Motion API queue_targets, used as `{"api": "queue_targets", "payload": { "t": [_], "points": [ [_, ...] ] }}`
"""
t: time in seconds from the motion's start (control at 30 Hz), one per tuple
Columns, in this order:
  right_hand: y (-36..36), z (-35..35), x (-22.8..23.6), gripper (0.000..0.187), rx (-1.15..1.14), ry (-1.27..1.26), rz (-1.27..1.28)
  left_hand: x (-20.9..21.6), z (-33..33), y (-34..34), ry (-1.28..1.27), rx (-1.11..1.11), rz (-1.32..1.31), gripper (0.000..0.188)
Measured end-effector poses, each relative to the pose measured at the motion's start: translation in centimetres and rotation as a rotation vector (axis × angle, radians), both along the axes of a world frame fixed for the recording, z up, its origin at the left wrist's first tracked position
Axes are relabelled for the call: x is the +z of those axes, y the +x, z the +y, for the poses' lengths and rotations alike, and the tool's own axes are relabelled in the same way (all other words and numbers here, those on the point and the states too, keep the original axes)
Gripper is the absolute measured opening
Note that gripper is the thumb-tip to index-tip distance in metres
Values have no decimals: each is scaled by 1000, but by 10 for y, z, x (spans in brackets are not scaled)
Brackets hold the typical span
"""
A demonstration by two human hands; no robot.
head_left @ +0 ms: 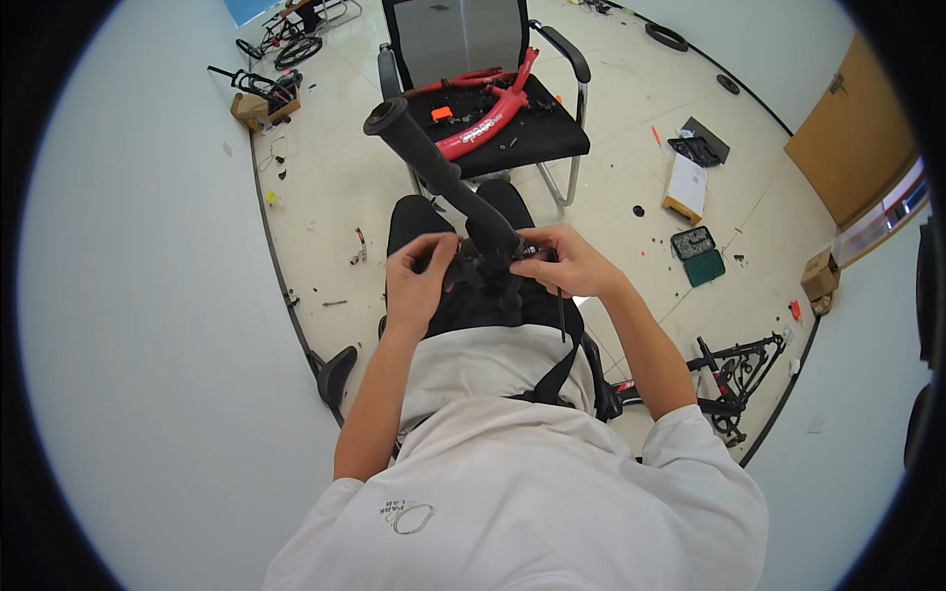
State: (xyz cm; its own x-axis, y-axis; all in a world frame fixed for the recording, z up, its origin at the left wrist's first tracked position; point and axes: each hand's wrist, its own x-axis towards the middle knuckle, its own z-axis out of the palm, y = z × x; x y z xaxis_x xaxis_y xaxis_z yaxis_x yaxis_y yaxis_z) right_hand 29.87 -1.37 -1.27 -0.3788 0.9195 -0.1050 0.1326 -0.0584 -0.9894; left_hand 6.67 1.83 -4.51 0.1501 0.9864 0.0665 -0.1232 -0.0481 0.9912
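Pale tiled floor (631, 128) beneath a black, curved bicycle handlebar (457, 187).

On the chest of your white fabric short-sleeved T-shirt (552, 502), you carry small dark lettering (393, 508) beside a thin dark oval emblem (412, 519). Ahead of you, bold white lettering (480, 131) runs along the curved, glossy red bicycle-frame tube (510, 104) on the black-seated chair (558, 136).
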Motion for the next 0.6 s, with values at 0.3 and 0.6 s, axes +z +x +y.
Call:
{"api": "queue_targets", "payload": {
  "t": [0.3,0.6],
  "points": [
    [-5,-1,-1,35,6,82,-32,-2,-11,19,-6,-35,47,30],
    [3,-3,-3,38,-14,381,-222,18,-12,4,341,-247,333,38]
  ]
}}
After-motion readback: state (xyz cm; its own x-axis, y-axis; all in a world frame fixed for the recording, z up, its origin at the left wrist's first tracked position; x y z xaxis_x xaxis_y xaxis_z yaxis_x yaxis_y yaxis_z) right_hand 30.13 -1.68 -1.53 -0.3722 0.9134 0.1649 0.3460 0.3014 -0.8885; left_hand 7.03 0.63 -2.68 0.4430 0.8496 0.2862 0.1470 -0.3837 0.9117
